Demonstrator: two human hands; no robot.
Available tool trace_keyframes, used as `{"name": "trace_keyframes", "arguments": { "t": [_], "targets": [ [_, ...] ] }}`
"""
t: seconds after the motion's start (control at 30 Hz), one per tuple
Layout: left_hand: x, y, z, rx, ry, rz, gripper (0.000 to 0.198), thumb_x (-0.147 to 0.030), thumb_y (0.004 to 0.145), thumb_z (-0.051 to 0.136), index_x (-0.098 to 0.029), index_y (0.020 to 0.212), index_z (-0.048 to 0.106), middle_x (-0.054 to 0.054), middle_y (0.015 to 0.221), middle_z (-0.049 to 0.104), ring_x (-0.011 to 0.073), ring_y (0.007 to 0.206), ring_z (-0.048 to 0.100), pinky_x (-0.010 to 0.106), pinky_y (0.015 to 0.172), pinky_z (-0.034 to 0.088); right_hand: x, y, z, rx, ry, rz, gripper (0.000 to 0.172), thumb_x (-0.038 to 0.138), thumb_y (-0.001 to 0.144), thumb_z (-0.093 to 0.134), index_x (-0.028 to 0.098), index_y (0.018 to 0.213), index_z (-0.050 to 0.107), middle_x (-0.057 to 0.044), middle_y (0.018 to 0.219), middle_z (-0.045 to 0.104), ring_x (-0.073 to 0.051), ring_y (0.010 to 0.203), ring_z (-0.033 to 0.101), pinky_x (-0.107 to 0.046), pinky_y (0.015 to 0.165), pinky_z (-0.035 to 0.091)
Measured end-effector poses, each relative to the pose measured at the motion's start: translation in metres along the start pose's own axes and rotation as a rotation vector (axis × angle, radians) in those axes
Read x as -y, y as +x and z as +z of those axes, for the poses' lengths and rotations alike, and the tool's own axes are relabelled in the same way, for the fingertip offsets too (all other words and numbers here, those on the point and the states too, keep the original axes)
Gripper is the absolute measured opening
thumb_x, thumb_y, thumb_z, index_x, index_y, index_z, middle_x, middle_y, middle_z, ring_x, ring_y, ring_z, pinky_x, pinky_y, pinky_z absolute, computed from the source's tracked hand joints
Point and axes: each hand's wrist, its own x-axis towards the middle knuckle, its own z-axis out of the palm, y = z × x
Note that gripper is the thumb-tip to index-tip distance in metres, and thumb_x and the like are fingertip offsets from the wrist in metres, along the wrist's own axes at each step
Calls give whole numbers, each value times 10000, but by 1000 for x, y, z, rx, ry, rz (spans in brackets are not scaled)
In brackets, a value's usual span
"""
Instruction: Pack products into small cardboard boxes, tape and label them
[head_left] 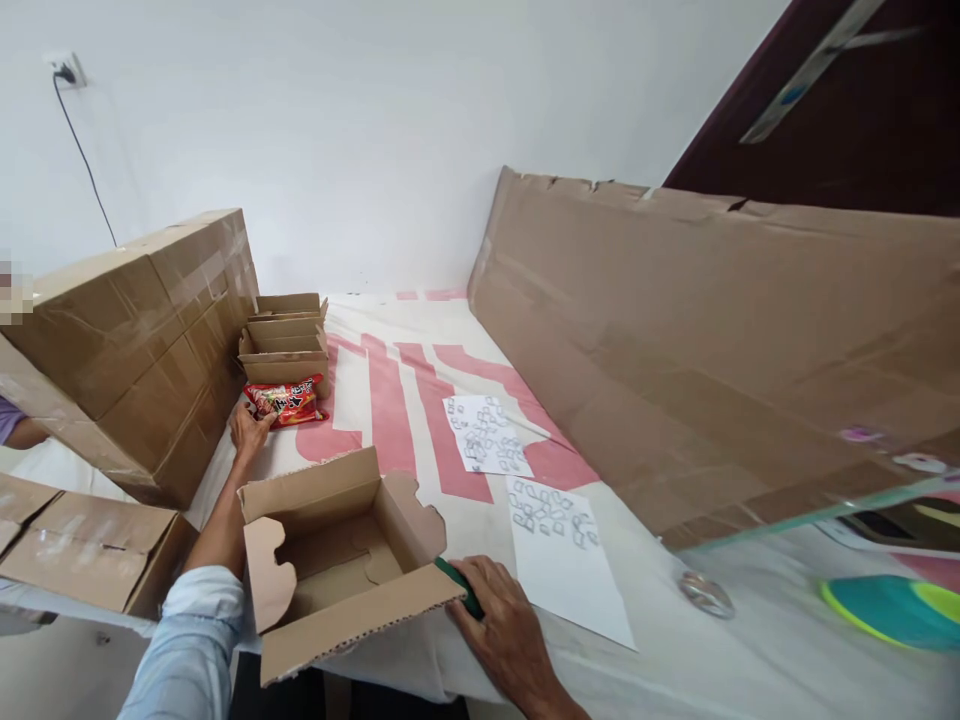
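An opened cardboard box (345,555) with raised flaps stands at the table's front edge. Beyond it, my left hand (251,428) has its fingers closed on the left end of a red snack packet (289,402), which lies against some small open boxes (285,345). My right hand (499,620) is at the box's front right corner, its fingers wrapped round a dark green object (461,588), mostly hidden by the hand. Two sheets of paper with drawn shapes, one farther back (487,435) and one nearer (562,560), lie right of the box.
A large taped carton (142,350) stands at the left, with a flat closed box (86,550) before it. A tall cardboard panel (712,370) borders the right side. Near it are a clear tape roll (706,594) and a teal item (892,610). Another person's arm (22,430) shows far left.
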Motion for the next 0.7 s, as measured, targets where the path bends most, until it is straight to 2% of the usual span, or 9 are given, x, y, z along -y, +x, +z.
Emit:
{"name": "trace_keyframes", "arguments": {
  "t": [0.1, 0.2, 0.3, 0.4, 0.5, 0.6, 0.7],
  "targets": [
    [6, -15, 7, -58, 137, 58, 388, -303, 816, 728, -217, 1184, 638, 126, 1128, 698, 357, 1222, 600, 428, 974, 457, -1, -2, 1, 2, 2, 9, 168, 356, 1008, 565, 267, 1101, 673, -76, 983, 709, -283, 892, 662, -421, 769, 522],
    [8, -27, 21, 74, 220, 140, 321, -246, 792, 749, -244, 1111, 713, 88, 1034, 727, 332, 1134, 643, 416, 1010, 460, -1, -3, 2, 4, 6, 19, 174, 327, 993, 557, 269, 1102, 679, -85, 1001, 712, -286, 901, 662, -426, 768, 523],
    [6, -27, 35, 201, 255, 198, 483, -172, 734, 769, -256, 1209, 745, 83, 1100, 743, 325, 1156, 646, 403, 1058, 457, 1, -1, 0, 0, 12, 21, 172, 311, 978, 559, 269, 1094, 679, -84, 1010, 716, -284, 901, 663, -427, 773, 527],
    [0, -18, 44, 234, 270, 201, 617, -145, 732, 745, -234, 1342, 716, 125, 1217, 724, 367, 1229, 616, 449, 1101, 434, 2, 1, -1, -6, 11, 13, 163, 299, 975, 560, 267, 1084, 677, -72, 987, 710, -276, 887, 657, -418, 769, 523],
    [-9, -5, 48, 250, 252, 183, 689, -121, 703, 740, -232, 1383, 705, 133, 1215, 720, 384, 1223, 620, 459, 1081, 445, 3, 3, -1, -7, -2, 5, 150, 299, 981, 558, 266, 1065, 678, -68, 977, 706, -275, 886, 653, -410, 765, 513],
    [-25, 6, 48, 274, 190, 158, 694, -118, 649, 773, -208, 1337, 737, 118, 1085, 739, 362, 1102, 665, 440, 1005, 485, 3, 4, -2, -5, -12, 8, 144, 304, 989, 562, 260, 1060, 680, -70, 981, 703, -274, 894, 649, -403, 776, 508],
    [-47, 3, 36, 301, 84, 131, 603, -217, 660, 823, -169, 1258, 768, 90, 935, 744, 310, 953, 692, 404, 898, 528, 3, 4, -4, 13, -12, 7, 147, 320, 1001, 566, 246, 1064, 677, -71, 970, 697, -271, 898, 641, -400, 800, 505]
  ]
}}
